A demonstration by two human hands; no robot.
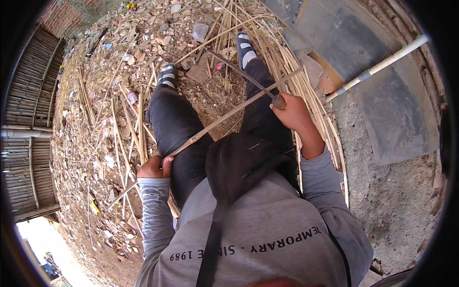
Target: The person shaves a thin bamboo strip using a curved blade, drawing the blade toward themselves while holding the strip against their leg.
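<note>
1. The bamboo strip (215,125) is gripped by the left hand (154,167), its long axis directed forward-right.
2. The knife (244,73) is gripped by the right hand (291,112); the strip is crossed by it just forward-left of that hand, the nearer one.

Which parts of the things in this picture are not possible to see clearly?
In the head view:
Long pale bamboo strip: section inside the left hand, covered by it.
Long dark metal knife: handle mostly covered by the right hand.
Black fabric bag: interior hidden by its cloth.
</note>
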